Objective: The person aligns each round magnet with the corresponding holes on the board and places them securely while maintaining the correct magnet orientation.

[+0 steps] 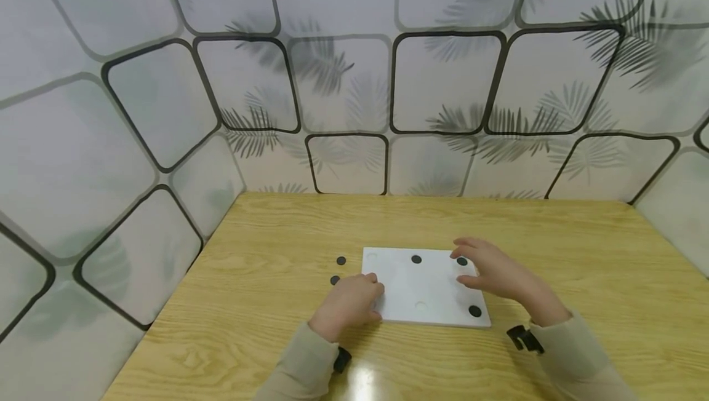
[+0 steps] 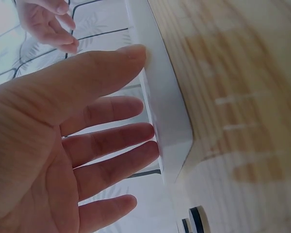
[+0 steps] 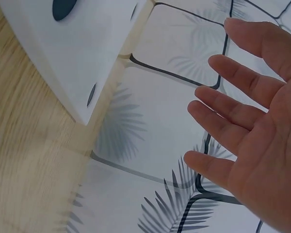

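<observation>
A white rectangular board (image 1: 399, 281) lies on the table. Black discs sit in it at the top middle (image 1: 416, 259), top right and lower right; pale round recesses show at its top left and lower middle. My left hand (image 1: 348, 304) rests against the board's left end, fingers nearly straight. In the left wrist view its thumb (image 2: 131, 54) lies at the board's near edge. Above the board's right end, apart from it, my right hand (image 1: 495, 270) hovers with fingers spread and nothing held. Two loose black discs, one (image 1: 341, 261) behind the other (image 1: 335, 280), lie left of the board.
The wood-grain table (image 1: 266, 302) runs back to a patterned curtain (image 1: 343, 93) with leaf prints and dark outlines. That curtain also stands at the left and right sides. A black strap piece (image 1: 525, 339) hangs at the right cuff, and another (image 1: 342, 360) at the left cuff.
</observation>
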Available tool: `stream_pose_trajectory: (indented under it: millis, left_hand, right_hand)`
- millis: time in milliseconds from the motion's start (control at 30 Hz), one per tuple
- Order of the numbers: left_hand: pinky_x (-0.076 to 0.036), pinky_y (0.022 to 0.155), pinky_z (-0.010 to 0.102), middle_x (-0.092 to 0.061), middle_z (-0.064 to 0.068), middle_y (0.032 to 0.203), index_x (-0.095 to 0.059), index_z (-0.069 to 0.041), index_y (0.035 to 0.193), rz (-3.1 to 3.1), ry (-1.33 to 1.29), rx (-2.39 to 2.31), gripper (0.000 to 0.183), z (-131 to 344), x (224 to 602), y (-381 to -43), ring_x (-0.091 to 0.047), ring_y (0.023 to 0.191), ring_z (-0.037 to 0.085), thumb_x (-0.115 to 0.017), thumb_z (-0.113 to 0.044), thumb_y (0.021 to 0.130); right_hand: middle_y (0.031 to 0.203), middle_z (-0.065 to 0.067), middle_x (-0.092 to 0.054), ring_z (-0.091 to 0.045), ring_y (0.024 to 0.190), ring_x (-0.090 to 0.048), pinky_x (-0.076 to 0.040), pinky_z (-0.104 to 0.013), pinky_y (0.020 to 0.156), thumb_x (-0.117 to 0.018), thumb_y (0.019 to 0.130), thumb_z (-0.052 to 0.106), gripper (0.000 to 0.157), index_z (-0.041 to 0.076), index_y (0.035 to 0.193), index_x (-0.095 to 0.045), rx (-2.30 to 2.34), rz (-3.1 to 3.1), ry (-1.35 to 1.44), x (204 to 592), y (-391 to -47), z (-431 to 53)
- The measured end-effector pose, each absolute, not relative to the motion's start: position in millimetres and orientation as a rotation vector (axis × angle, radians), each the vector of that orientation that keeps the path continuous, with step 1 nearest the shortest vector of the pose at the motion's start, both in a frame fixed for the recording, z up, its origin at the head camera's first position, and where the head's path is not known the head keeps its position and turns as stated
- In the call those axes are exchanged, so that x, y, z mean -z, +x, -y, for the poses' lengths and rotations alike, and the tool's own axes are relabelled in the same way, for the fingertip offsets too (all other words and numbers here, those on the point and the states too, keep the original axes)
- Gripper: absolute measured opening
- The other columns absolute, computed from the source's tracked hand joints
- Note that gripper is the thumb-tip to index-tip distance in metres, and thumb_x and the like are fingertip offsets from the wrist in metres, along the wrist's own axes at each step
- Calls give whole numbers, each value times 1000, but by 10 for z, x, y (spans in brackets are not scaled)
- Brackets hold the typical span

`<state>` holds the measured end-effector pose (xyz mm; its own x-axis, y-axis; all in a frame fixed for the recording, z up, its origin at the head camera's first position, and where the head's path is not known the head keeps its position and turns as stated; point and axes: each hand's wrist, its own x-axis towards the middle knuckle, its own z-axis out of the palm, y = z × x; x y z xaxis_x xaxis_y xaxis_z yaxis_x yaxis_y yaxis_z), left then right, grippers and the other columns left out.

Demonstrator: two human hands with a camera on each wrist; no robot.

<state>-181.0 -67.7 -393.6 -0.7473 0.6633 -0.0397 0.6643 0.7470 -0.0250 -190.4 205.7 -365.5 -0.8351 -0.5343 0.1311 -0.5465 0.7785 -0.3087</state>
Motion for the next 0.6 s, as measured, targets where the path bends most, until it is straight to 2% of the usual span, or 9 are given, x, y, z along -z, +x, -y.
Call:
stream_pose_trajectory:
  millis: [300, 600]
  left_hand:
    - [-38, 54, 20, -48, -6, 74, -64, -13, 87, -2906, 1065, 71, 30, 665, 3945, -1819, -42, 59, 6, -74, -35, 69]
    - [-38, 53, 19, -49, -7, 73, -63, -13, 85, -2916, 1098, 52, 29, 660, 3942, -1792, -43, 59, 5, -74, -34, 68]
  right_hand:
    - [119, -21, -47, -36, 107, -45, -40, -46, 83, -69, 76, 13, 32, 1, 104, -58, -597, 2891, 923, 3713, -1801, -2073]
    - [118, -21, -47, -38, 109, -44, -39, -46, 83, -68, 76, 12, 32, 0, 105, -57, -646, 2938, 916, 3717, -1749, -2119]
